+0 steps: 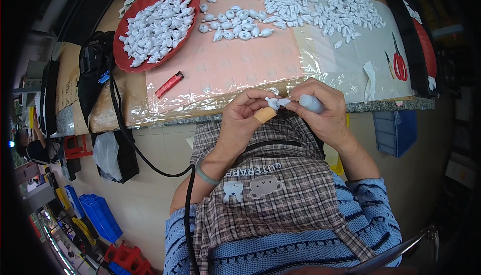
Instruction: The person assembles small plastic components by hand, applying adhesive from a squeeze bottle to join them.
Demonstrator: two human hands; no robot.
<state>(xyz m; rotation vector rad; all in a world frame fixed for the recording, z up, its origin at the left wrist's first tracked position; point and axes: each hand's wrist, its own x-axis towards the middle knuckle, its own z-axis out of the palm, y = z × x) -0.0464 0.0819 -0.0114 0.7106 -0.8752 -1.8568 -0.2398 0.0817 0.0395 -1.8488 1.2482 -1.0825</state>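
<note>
Close to the table's front edge, my left hand (238, 124) pinches a small white molded piece (272, 103) between thumb and fingers. An orange-tan finger cover (264, 115) wraps the thumb. My right hand (328, 117) is closed too, its thumb and forefinger on a second small white piece (284, 102) that meets the first. Whether the two are joined, I cannot tell. A pale translucent squeeze bottle (311, 104) also rests in the right hand, held against the palm. Both hands are above the lap, over a checked apron (270, 167).
A scalloped red plate (120, 54) heaped with white pieces stands back left. Loose round white pieces (235, 23) and many slender ones (320, 4) cover the back. A red lighter-like stick (169, 84), red-handled scissors (400, 65) and a paper strip (370, 80) lie nearer. A black cable (150, 162) hangs left.
</note>
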